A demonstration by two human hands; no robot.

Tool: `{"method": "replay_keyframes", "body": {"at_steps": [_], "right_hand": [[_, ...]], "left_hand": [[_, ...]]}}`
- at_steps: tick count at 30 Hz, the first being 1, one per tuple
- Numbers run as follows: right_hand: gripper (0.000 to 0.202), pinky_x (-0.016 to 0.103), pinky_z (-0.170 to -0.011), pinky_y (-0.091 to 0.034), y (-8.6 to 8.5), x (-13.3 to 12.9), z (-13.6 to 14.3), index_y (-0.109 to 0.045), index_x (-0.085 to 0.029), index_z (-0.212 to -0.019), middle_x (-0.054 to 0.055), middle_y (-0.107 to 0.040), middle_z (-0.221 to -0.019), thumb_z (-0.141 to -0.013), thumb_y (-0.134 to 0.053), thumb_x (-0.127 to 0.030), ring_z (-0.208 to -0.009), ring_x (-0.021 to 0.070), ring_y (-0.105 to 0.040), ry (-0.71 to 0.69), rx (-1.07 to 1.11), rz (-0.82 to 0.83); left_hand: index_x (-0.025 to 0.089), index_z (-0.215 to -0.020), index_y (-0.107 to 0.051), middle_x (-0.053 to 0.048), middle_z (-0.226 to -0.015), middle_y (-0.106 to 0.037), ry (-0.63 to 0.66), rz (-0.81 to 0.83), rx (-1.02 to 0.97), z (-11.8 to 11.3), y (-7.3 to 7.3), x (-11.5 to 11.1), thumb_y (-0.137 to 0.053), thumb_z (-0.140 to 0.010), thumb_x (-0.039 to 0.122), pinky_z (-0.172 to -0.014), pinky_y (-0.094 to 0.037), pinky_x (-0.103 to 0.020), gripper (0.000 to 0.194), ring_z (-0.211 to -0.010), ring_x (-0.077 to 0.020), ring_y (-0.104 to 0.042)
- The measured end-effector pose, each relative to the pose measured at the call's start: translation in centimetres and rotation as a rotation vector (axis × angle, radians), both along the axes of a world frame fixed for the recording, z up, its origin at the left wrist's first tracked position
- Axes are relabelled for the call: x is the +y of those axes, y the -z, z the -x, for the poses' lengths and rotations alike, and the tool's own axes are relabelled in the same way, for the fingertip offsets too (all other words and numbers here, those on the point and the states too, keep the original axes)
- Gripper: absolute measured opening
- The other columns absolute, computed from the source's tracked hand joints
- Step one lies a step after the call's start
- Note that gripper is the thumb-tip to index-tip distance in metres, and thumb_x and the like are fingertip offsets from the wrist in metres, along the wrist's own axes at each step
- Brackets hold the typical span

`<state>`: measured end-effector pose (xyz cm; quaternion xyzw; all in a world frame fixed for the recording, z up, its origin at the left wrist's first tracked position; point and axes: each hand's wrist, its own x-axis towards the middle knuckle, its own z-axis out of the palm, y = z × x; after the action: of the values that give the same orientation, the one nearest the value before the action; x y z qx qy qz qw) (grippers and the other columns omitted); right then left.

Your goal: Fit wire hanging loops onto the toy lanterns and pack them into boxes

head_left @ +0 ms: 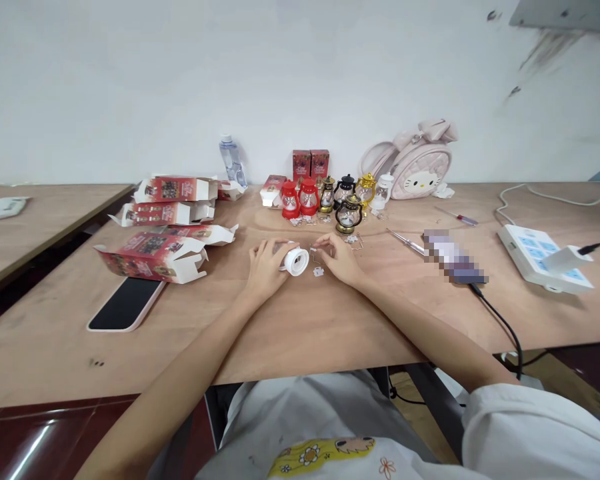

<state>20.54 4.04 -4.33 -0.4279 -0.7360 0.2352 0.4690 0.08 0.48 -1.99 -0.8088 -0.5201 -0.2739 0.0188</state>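
Note:
My left hand point(269, 268) is closed around a small white lantern point(297, 261), which is tipped on its side with its round base towards me. Just to the right of that base is my right hand point(339, 257), its thumb and fingertips bent together at a tiny piece too small to name. Below those fingertips a small white tag point(319, 272) lies on the wooden table point(300, 333). Beyond my hands stand several small lanterns, among them a red lantern point(309, 197), a black-and-bronze lantern point(349, 215), a gold lantern point(367, 190) and another white lantern point(382, 192).
Opened red boxes point(155, 253) pile up at left, above a phone point(127, 305). A water bottle point(233, 160), upright red boxes point(311, 165) and a pink bag point(420, 165) are near the wall. On the right are tweezers point(406, 243), a screwdriver point(457, 217), a charging phone point(454, 257) and a power strip point(543, 257).

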Motion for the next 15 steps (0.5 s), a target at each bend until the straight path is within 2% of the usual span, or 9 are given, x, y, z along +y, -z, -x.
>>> {"method": "replay_keyframes", "body": {"at_steps": [2,5,9,15], "right_hand": [[0.015,0.041,-0.09,-0.045,0.3,0.3,-0.1,-0.055,-0.021,-0.096,0.007,-0.069,-0.1,-0.082,-0.054,-0.017,-0.1,0.0221,-0.059,0.044,-0.172,-0.036],[0.017,0.043,-0.092,-0.042,0.3,0.3,0.0,-0.056,-0.021,-0.1,0.007,-0.069,-0.102,-0.084,-0.053,-0.017,-0.102,0.0237,-0.058,0.032,-0.361,-0.068],[0.021,0.041,-0.091,-0.042,-0.4,-0.5,-0.1,-0.058,-0.02,-0.098,0.008,-0.067,-0.1,-0.08,-0.052,-0.014,-0.099,0.0245,-0.056,0.003,-0.434,-0.166],[0.048,0.036,-0.084,-0.047,-1.1,-1.5,-1.3,-0.059,-0.02,-0.098,0.005,-0.064,-0.093,-0.057,-0.045,0.0,-0.092,0.0219,-0.056,-0.417,-0.47,-0.196]], "left_hand": [[0.03,-0.12,-0.057,-0.008,-0.124,-0.057,0.003,0.015,-0.005,0.0,0.1,0.0,-0.058,-0.08,0.02,-0.089,-0.034,-0.041,0.042,-0.114,-0.0272,-0.049],[0.031,-0.12,-0.057,-0.008,-0.124,-0.057,0.012,0.024,-0.008,-0.2,0.0,0.0,-0.058,-0.08,0.02,-0.09,-0.034,-0.042,0.042,-0.114,-0.0272,-0.049],[0.03,-0.119,-0.058,-0.008,-0.122,-0.057,0.006,0.032,-0.026,-0.2,-0.1,-0.1,-0.058,-0.08,0.021,-0.09,-0.035,-0.041,0.04,-0.113,-0.0269,-0.05],[0.028,-0.12,-0.056,-0.008,-0.119,-0.058,-0.041,0.056,-0.091,0.4,-0.2,0.3,-0.059,-0.079,0.023,-0.088,-0.038,-0.04,0.041,-0.111,-0.0266,-0.052]]}}
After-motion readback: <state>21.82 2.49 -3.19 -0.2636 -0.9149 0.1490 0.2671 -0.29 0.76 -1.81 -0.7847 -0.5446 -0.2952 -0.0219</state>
